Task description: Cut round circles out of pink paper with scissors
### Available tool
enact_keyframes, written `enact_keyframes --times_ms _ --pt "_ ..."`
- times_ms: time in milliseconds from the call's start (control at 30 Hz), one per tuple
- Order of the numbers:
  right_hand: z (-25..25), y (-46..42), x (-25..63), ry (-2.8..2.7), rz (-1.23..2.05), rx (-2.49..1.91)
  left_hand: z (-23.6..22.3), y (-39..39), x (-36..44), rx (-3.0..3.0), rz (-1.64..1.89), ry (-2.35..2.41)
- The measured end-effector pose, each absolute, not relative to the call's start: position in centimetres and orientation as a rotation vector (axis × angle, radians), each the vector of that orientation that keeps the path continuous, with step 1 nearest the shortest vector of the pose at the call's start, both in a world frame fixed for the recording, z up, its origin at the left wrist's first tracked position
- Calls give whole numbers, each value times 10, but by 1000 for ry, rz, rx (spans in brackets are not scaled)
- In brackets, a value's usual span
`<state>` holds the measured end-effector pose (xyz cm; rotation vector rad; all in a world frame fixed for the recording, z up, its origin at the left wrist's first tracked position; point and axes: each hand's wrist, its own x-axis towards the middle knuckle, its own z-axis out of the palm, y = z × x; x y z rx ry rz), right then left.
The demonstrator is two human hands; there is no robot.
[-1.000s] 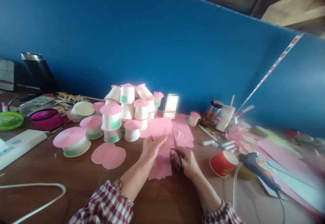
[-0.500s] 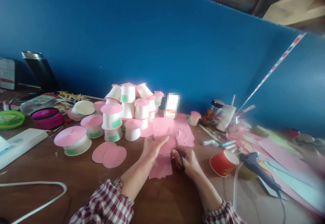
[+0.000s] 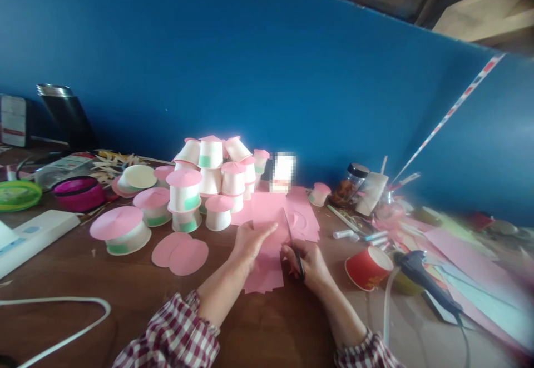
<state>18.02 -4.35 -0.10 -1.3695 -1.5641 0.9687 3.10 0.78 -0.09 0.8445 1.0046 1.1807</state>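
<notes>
My left hand [image 3: 250,244] grips a pink paper sheet [image 3: 269,207] by its lower left part, thumb on top. In my right hand [image 3: 308,265] is a pair of scissors [image 3: 299,259] with black handles, the blades lying along the sheet's right edge. More pink paper [image 3: 262,273] lies on the table under my hands, and another pink sheet with a curved cut [image 3: 306,215] sits behind the blades. To the left are two overlapping pink paper discs [image 3: 188,258]. Behind them several white paper cups with pink tops [image 3: 184,190] are stacked.
A red paper cup [image 3: 367,268] and a glue gun [image 3: 425,276] with its cord are at the right. A lidded jar [image 3: 352,184] stands near the blue wall. At the left are a power strip [image 3: 39,237], a white cable [image 3: 83,300] and a magenta round case [image 3: 79,193].
Almost nothing differs. The view has shifted very slightly; both hands, the sheet and the scissors keep nearly the same places.
</notes>
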Motion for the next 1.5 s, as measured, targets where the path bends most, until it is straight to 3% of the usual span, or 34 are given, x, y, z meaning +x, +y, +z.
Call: enact_keyframes --times_ms 933,1500 --pt "2 -45 180 -1606 937 -1400 10 10 19 808 1023 1052" --pt "7 -47 178 -1548 1029 -1380 -7 15 21 913 1045 1018"
